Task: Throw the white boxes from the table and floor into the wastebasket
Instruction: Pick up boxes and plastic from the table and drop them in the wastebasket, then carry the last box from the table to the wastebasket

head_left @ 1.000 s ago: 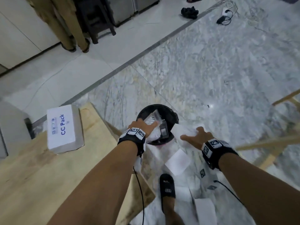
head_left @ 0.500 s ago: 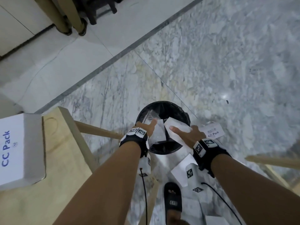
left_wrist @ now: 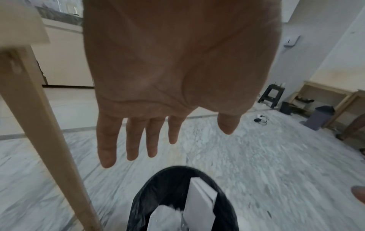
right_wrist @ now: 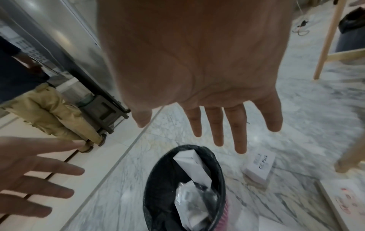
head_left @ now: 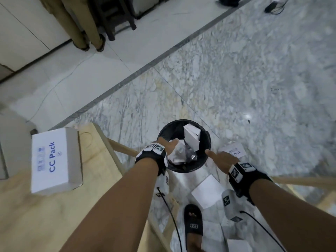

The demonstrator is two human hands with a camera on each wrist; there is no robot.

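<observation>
The black-lined wastebasket (head_left: 206, 159) stands on the marble floor below my hands. A white box (head_left: 191, 139) stands on end inside it, on crumpled plastic. My left hand (head_left: 171, 145) hovers over the basket's left rim, fingers straight and holding nothing. My right hand (head_left: 218, 158) hovers by the right rim, also flat and holding nothing. The left wrist view shows spread fingers (left_wrist: 106, 148) above the basket (left_wrist: 158, 195) and box (left_wrist: 201, 201). A white "CC Pack" box (head_left: 54, 160) lies on the table. Another "CC Pack" box (head_left: 233, 150) and a plain white box (head_left: 208, 190) lie on the floor.
The wooden table (head_left: 27, 215) fills the lower left, its leg (left_wrist: 49, 132) close beside the basket. My sandalled foot (head_left: 193, 220) and wrist cables (head_left: 171, 215) are near the floor boxes. A wooden frame (head_left: 300, 182) is at right. Another person's legs (head_left: 81, 24) and a dark stool (head_left: 116, 17) stand far back.
The white box my hands held over the basket has dropped in and stands on end. Both hands have let go and spread apart.
</observation>
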